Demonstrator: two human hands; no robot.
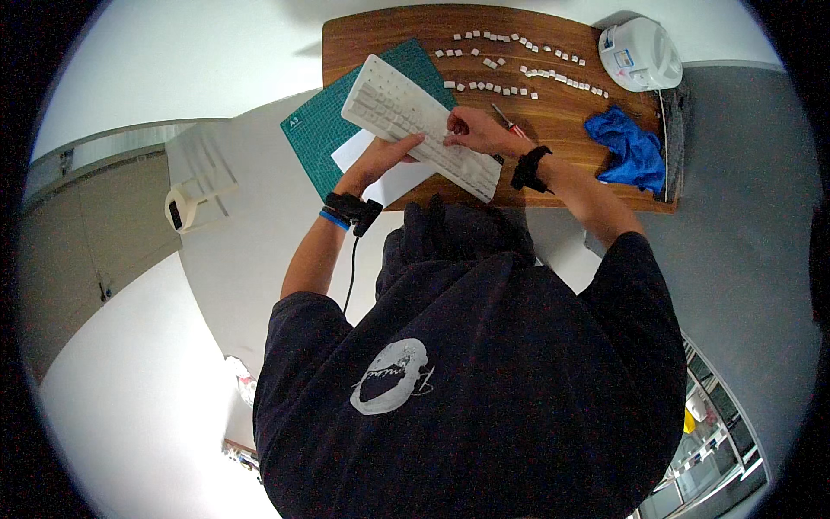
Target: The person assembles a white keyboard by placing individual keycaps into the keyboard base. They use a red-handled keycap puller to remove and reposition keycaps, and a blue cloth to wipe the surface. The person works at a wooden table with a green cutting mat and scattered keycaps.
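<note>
A white keyboard (374, 93) lies slanted over a green cutting mat (316, 130), its lower right end near the table's front edge. My left hand (393, 157) grips its near long edge, thumb on top. Over the middle of the keyboard, the fingers of my right hand (475, 131) are pinched together; whatever they hold is too small or hidden to make out. Some of the keyboard's upper part looks bare of keycaps. Loose white keycaps (497, 88) stand in several rows beyond my right hand. Beside that hand lies a slim tool with a red handle (517, 131).
White paper (398, 183) lies partly under the keyboard and my left hand. A crumpled blue cloth (627, 147) rests at the right of the wooden table (562, 177). A white round container (640, 54) stands at the back right corner. A cable (352, 275) hangs from my left wrist band.
</note>
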